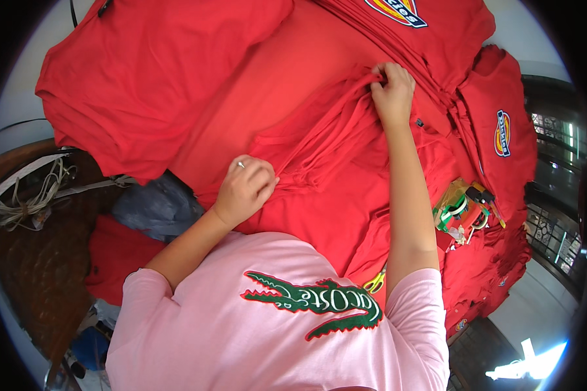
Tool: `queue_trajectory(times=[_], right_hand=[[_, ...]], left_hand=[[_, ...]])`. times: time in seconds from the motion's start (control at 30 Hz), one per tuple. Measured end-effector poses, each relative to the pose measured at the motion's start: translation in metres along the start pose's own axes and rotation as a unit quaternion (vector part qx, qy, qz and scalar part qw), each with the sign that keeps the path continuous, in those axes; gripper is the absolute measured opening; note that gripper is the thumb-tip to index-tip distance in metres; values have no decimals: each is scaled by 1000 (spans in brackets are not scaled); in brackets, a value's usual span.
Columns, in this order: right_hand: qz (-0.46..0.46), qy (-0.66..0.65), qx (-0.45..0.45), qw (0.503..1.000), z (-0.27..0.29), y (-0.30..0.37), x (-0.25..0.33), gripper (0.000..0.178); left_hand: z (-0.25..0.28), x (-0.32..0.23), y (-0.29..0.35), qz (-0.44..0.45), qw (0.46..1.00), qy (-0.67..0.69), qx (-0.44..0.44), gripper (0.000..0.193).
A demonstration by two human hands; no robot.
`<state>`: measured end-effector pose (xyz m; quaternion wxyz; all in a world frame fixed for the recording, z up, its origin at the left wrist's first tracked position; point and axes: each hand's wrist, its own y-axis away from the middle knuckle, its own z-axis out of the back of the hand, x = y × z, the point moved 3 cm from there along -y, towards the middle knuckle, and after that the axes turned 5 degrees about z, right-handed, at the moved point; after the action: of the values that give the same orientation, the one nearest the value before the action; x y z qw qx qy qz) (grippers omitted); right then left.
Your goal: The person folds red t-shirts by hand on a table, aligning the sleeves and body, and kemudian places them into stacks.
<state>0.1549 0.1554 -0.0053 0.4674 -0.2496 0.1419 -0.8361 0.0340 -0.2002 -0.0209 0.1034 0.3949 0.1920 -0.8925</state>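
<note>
Both hands are gathering the red garment [319,150] lying on the desk: left hand [244,189] closed, pinching its near fold, right hand [391,88] closed, gripping the far bunched edge. Next probably calls for even tension.

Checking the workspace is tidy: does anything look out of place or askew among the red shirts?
The red garment pinched between left hand and right hand is bunched into folds. Yellow-handled scissors lie half buried in fabric.
</note>
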Motion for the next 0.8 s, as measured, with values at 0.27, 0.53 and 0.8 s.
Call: queue_trajectory(times=[0.27, 0.53, 0.8], right_hand=[[-40, 19, -14, 999, 52, 95, -34, 18], [-91, -13, -37, 995, 43, 114, -38, 21], [-56, -13, -80, 995, 29, 126, -40, 21]], left_hand=[[-36, 3, 30, -13, 998, 38, 50, 18], [-17, 13, -6, 95, 992, -60, -60, 45], [-23, 15, 37, -96, 992, -65, 40, 44]])
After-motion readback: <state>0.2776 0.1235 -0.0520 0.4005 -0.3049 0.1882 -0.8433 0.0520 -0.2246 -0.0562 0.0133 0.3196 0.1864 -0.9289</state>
